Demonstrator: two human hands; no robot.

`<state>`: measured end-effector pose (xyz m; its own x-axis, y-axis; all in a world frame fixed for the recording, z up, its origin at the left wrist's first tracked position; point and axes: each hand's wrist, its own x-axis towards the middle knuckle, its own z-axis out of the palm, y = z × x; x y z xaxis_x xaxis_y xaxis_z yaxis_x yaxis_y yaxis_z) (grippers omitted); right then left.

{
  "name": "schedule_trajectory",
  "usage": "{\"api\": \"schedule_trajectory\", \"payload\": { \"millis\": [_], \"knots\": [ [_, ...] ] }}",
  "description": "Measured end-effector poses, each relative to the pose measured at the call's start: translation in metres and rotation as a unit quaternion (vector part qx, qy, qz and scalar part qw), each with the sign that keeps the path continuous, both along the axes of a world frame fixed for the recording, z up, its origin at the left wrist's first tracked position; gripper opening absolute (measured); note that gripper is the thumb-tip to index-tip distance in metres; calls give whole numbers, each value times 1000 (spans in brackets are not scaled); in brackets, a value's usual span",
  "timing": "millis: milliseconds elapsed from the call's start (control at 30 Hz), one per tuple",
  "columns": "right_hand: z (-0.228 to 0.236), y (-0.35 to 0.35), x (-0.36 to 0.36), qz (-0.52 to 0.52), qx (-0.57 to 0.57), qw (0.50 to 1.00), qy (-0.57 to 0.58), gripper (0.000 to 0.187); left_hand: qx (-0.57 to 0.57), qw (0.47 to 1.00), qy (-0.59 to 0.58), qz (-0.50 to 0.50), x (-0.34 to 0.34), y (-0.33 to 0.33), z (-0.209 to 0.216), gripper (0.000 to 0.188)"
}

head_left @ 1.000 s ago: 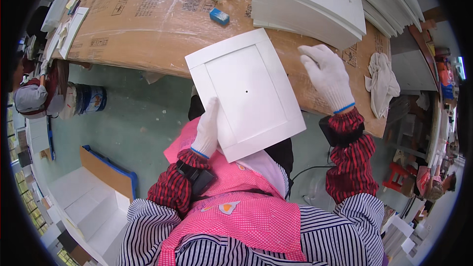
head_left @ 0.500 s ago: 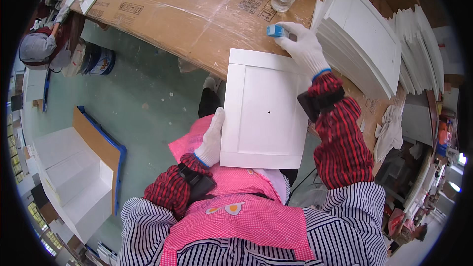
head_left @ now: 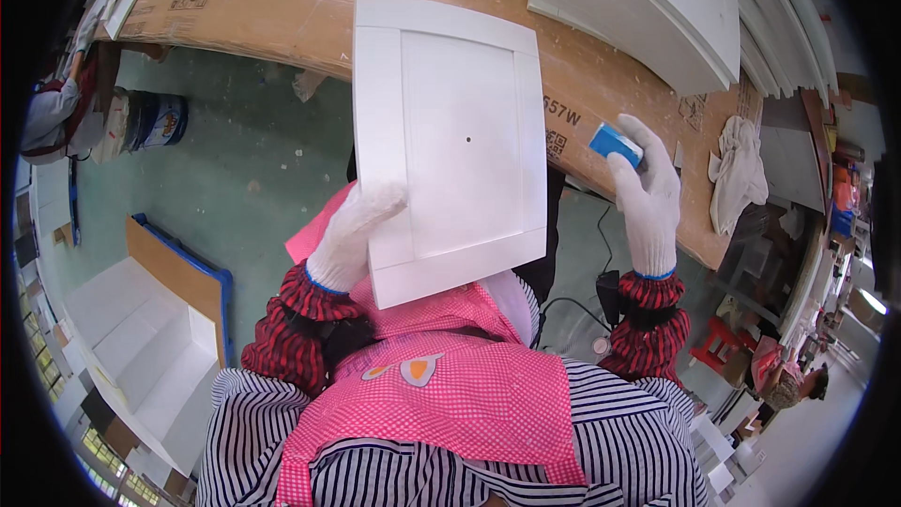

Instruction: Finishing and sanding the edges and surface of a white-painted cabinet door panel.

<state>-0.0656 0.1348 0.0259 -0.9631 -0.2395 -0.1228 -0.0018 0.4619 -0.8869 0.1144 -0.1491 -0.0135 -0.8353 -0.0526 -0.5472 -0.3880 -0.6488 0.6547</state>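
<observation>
A white cabinet door panel (head_left: 460,202), with a raised frame and a small dark hole at its middle, is tilted in front of my pink apron. My gloved left hand (head_left: 349,239) grips its left edge near the lower corner, thumb on the face and the other fingers hidden behind. Off the panel's right side, my gloved right hand (head_left: 654,202) pinches a small blue sanding block (head_left: 615,144) with whitish faces between thumb and fingers. That block is apart from the panel.
Beyond the panel lies a cardboard-covered table (head_left: 253,0), bearing stacked white panels (head_left: 638,14) and a white cloth (head_left: 740,174) at right. Left are a dark bucket (head_left: 161,119), a white open cabinet (head_left: 155,338) and another person (head_left: 52,117). A black cable (head_left: 566,302) hangs at right.
The panel has shifted left and up in view and tilted. My left hand now wraps its edge. My right hand, with the blue block, has moved right and down, away from the panel's top.
</observation>
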Motion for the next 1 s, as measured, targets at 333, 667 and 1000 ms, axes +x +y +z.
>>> {"api": "schedule_trajectory", "payload": {
  "millis": [333,667,1000],
  "knots": [
    [-21,10,60,118,-37,992,40,34,-136,988,-38,58,30,11,28,49],
    [-33,1,85,225,-84,970,45,29,-61,992,-32,110,14,20,53,50],
    [-35,-29,44,239,-33,966,94,31,-46,997,-9,61,16,9,49,60]
  ]
}}
